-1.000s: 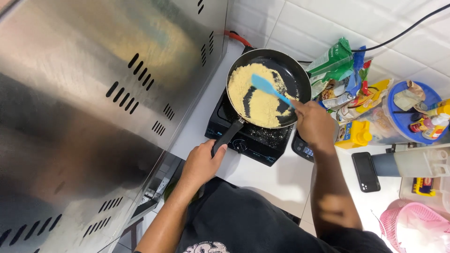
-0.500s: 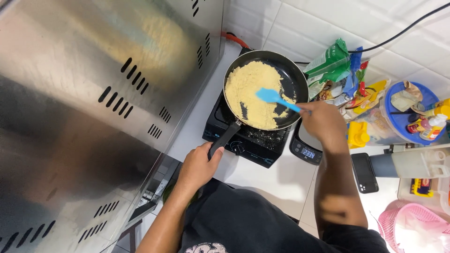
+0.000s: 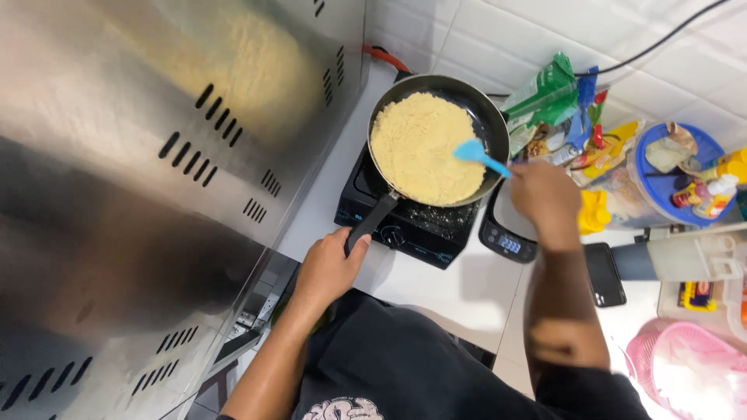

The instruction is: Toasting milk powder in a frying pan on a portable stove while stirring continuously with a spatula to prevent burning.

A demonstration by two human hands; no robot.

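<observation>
Left hand (image 3: 329, 268) clamped on black frying pan (image 3: 482, 117) handle; right hand (image 3: 547, 200) fingers closed, seemingly around blue spatula (image 3: 480, 155) touching yellow crumbly food (image 3: 424, 148), above small stove (image 3: 412, 225).

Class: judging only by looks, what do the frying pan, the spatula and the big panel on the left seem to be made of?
Frying pan: probably dark non-stick-coated metal, matte black rim.
Spatula: likely silicone or plastic, uniform matte blue.
Panel: seemingly brushed stainless steel; it reflects blurrily and has punched vent slots.

Left hand (image 3: 331, 268): fingers curled closed, forearm extended forward. Right hand (image 3: 547, 200): fisted, knuckles up, raised farther forward than the left.
</observation>
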